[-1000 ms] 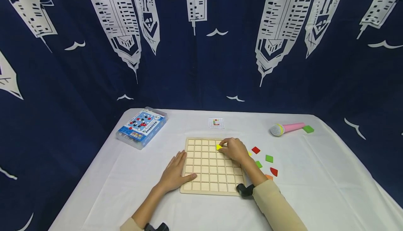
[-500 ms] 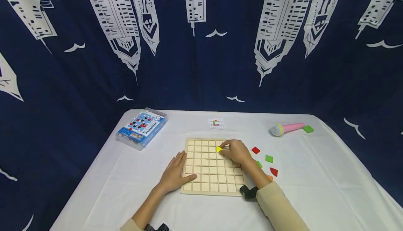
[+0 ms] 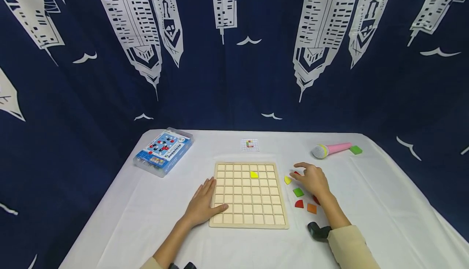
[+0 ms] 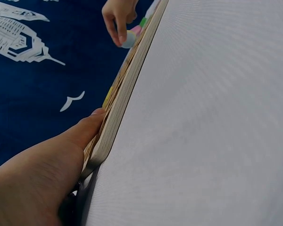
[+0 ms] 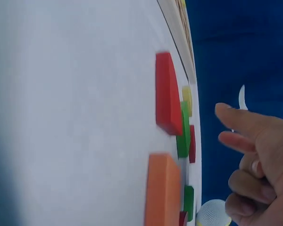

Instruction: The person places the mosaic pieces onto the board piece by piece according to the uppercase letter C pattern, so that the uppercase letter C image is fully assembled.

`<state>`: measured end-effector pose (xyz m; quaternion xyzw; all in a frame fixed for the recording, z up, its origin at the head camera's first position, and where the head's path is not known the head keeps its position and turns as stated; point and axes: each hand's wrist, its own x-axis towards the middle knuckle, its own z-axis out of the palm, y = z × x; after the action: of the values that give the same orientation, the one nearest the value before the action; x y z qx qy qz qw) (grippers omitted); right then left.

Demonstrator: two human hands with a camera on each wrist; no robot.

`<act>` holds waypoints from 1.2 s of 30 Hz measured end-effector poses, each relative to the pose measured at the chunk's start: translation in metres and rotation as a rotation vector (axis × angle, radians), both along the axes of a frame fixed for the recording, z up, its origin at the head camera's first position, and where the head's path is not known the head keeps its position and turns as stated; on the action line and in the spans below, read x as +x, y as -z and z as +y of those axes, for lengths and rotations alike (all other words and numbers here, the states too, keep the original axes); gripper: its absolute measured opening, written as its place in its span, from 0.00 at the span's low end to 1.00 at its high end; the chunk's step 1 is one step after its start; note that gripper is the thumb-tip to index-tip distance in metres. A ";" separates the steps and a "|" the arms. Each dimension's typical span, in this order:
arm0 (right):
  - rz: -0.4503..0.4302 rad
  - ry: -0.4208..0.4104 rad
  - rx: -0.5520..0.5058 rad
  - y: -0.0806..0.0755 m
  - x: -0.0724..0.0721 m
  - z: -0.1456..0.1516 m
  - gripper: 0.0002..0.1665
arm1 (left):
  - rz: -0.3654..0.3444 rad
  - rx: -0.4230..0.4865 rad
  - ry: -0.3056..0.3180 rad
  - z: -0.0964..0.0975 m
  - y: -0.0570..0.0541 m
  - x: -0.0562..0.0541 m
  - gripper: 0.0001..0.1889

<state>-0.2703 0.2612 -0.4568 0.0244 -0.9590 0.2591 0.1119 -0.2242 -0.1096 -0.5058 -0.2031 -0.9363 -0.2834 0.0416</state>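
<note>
My left hand (image 3: 200,204) rests along the left side of a pale wooden grid board (image 3: 243,199), its thumb lying over the board's surface. In the left wrist view, that thumb (image 4: 88,127) sits at the board's edge. One yellow piece (image 3: 254,174) lies in a cell of the upper part. To the right of the board, my right hand (image 3: 314,181) hovers over the loose pieces, holding nothing, thumb and index finger apart. Its fingertips are right above a red piece (image 3: 297,173), which they partly hide. A yellow rounded piece (image 3: 287,180) and a green square (image 3: 298,192) lie nearby.
Closer to me lie a red rounded piece (image 3: 299,204) and an orange square (image 3: 312,208). Behind the board is a small pattern card (image 3: 250,145). A boxed set (image 3: 163,151) stands back left; a pink microphone (image 3: 331,149) and a green piece (image 3: 356,150) lie back right.
My right hand has let go of the yellow piece, which stays in its cell, and has moved right to the loose pieces. The left hand stays on the board.
</note>
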 end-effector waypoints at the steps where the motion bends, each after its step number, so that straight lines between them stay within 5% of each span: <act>1: -0.014 0.011 0.010 0.001 0.000 0.003 0.26 | -0.001 0.000 -0.002 0.000 0.000 0.000 0.51; 9: -0.131 0.075 0.062 0.007 0.000 0.013 0.24 | -0.006 -0.012 -0.008 -0.001 0.004 -0.002 0.52; 15: -0.101 0.079 0.066 0.003 0.000 0.008 0.21 | -0.007 -0.001 -0.004 -0.002 0.003 -0.003 0.52; 26: 0.077 -0.136 -0.027 -0.020 -0.012 -0.063 0.20 | -0.002 -0.001 0.000 -0.002 0.000 -0.003 0.52; 36: -0.030 -0.270 -0.002 -0.010 -0.021 -0.119 0.19 | -0.019 -0.018 -0.002 -0.004 0.001 -0.003 0.52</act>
<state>-0.2909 0.1422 -0.4469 0.1491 -0.9483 0.2732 0.0618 -0.2268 -0.1137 -0.5063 -0.1995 -0.9394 -0.2770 0.0310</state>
